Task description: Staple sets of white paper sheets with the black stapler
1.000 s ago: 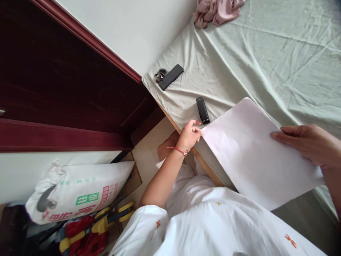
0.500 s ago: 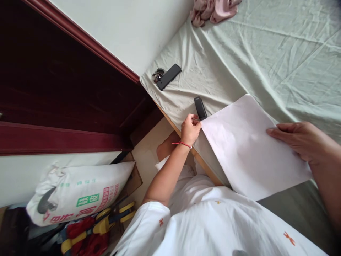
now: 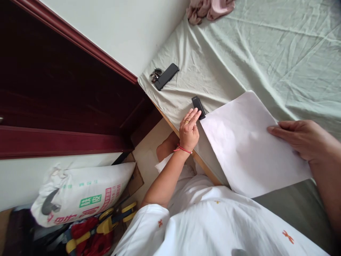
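Note:
White sheets of paper (image 3: 247, 145) lie flat above the bed's edge, gripped along the right side by my right hand (image 3: 301, 140), thumb on top and fingers beneath. At their upper left corner sits a small black stapler (image 3: 196, 103), its near end meeting the paper. My left hand (image 3: 189, 129), with a ring and a red string bracelet, is beside the stapler. Its fingers are stretched out, the tips over the stapler's side; whether they press on it I cannot tell. The left thumb is hidden.
A black phone (image 3: 166, 76) and a bunch of keys (image 3: 156, 74) rest near the corner of the green bed sheet (image 3: 266, 53). Pink cloth (image 3: 210, 10) is bunched at the far side. A printed white sack (image 3: 85, 192) stands on the floor at left, by a dark red cabinet (image 3: 66, 89).
My left hand has let go of the paper's corner, and its fingers have straightened out toward the stapler. My right hand and the paper stay nearly still.

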The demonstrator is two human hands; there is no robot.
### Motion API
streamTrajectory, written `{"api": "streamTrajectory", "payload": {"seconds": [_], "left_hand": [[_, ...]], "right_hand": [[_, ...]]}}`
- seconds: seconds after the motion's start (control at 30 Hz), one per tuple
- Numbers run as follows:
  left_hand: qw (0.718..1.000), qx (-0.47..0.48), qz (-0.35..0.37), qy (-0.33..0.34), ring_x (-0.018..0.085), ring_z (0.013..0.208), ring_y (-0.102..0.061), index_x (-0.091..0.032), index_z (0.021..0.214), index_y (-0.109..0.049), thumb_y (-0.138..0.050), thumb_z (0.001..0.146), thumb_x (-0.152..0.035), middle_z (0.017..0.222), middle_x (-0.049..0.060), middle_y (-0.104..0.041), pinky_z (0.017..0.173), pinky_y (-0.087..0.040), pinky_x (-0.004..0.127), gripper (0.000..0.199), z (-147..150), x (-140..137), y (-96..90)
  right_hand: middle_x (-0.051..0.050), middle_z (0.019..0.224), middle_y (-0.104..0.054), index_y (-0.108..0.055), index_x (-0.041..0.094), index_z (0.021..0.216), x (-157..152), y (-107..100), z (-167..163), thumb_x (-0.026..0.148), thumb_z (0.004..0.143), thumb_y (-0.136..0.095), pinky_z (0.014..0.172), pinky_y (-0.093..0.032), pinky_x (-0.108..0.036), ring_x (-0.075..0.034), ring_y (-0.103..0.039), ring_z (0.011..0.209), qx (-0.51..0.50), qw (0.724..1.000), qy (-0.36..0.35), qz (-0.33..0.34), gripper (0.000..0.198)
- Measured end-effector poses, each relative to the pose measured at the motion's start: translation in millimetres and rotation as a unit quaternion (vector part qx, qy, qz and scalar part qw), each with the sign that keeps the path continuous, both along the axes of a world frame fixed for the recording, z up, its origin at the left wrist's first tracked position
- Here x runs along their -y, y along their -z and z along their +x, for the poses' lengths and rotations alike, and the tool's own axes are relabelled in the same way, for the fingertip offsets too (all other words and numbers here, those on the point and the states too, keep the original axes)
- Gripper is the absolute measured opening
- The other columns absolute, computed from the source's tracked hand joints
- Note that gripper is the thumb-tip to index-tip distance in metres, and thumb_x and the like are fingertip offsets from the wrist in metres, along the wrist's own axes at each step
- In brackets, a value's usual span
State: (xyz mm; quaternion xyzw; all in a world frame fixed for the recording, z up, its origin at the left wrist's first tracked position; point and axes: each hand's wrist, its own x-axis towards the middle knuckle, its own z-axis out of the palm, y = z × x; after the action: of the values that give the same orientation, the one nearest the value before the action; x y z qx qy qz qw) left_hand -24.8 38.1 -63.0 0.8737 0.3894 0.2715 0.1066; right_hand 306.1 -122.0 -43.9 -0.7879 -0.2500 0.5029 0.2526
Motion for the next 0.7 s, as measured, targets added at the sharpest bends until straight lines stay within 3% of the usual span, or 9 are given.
{"api": "streamTrajectory", "payload": {"seconds": [0.1, 0.27, 0.4, 0.5, 0.7], "left_hand": [[1.0, -0.009, 0.002, -0.01, 0.019, 0.152, -0.048, -0.022, 0.145, -0.061, -0.036, 0.096, -0.005, 0.154, 0.007, -0.062, 0.129, -0.037, 0.045, 0.058, 0, 1, 0.4], [0.999, -0.041, -0.003, -0.028, 0.019, 0.151, -0.048, -0.026, 0.145, -0.062, -0.037, 0.095, -0.005, 0.154, 0.003, -0.062, 0.129, -0.037, 0.044, 0.06, 1, 8, 0.4], [0.992, -0.085, -0.033, -0.086, 0.022, 0.15, -0.049, -0.032, 0.148, -0.061, -0.038, 0.092, -0.003, 0.157, 0.002, -0.058, 0.132, -0.026, 0.051, 0.066, 5, 15, -2.1], [0.987, -0.112, -0.051, -0.105, 0.022, 0.15, -0.05, -0.034, 0.147, -0.061, -0.039, 0.09, -0.001, 0.157, 0.001, -0.058, 0.132, -0.021, 0.053, 0.07, 8, 19, -6.0], [0.996, -0.048, -0.008, -0.077, 0.022, 0.147, -0.053, -0.03, 0.148, -0.059, -0.04, 0.09, -0.002, 0.158, 0.004, -0.058, 0.13, -0.03, 0.049, 0.068, 6, 15, 3.8]], "right_hand": [[0.004, 0.052, -0.048, -0.078, 0.026, 0.096, -1, -4, 0, 0.075, 0.075, -0.073, 0.034, -0.017, -0.023, -0.008, -0.029, 0.037, -0.013, 0.998, 0.008, -0.055, 0.053], [0.004, 0.052, -0.046, -0.075, 0.025, 0.093, -1, -7, -3, 0.071, 0.077, -0.072, 0.034, -0.017, -0.023, -0.008, -0.03, 0.037, -0.003, 0.998, 0.014, -0.063, 0.049], [0.005, 0.049, -0.042, -0.072, 0.023, 0.084, -1, -11, -8, 0.065, 0.077, -0.075, 0.033, -0.015, -0.023, -0.007, -0.029, 0.036, 0.006, 0.999, 0.014, -0.052, 0.043], [0.003, 0.049, -0.049, -0.074, 0.023, 0.086, -2, -16, -11, 0.059, 0.079, -0.075, 0.032, -0.015, -0.021, -0.007, -0.031, 0.034, -0.012, 0.999, 0.017, -0.036, 0.037], [-0.004, 0.068, -0.072, -0.077, 0.024, 0.091, 4, -15, -14, 0.06, 0.079, -0.075, 0.036, -0.04, -0.024, -0.016, -0.059, 0.045, -0.016, 0.999, 0.042, 0.017, 0.038]]}}
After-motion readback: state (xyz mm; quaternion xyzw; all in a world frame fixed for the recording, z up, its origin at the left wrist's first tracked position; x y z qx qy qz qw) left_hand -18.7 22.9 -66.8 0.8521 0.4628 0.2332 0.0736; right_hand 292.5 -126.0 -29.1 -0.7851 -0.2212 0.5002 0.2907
